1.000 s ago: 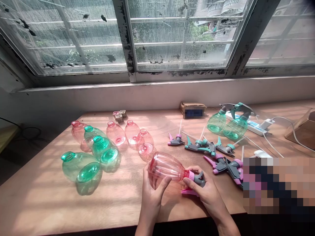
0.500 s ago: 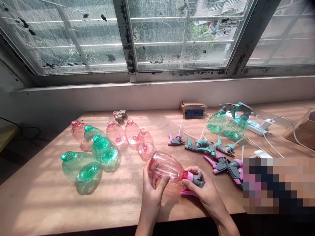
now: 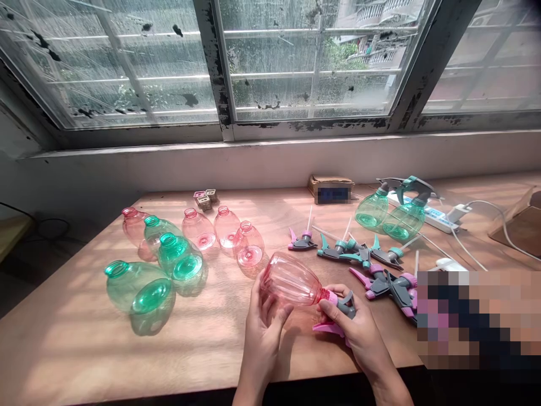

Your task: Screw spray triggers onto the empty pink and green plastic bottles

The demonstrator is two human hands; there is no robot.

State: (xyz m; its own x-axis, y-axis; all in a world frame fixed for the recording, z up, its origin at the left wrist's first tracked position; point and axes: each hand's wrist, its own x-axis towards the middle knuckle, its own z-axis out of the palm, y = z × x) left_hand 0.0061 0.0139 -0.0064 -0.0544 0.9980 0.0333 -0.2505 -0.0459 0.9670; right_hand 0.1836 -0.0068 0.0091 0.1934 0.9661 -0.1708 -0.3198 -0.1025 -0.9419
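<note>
Pink translucent tapering bottle point(image 3: 291, 279) in hands point(image 3: 264, 330)

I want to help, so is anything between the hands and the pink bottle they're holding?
Nothing visible: the left hand touches the bottle near its base; the right hand grips the spray top at the neck.

Probably a workshop: loose spray heads point(image 3: 379, 286), bottles point(image 3: 120, 290), peeling window frame point(image 3: 217, 62).

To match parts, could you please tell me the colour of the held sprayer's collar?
The collar is pink, seen best in the head view.
</note>
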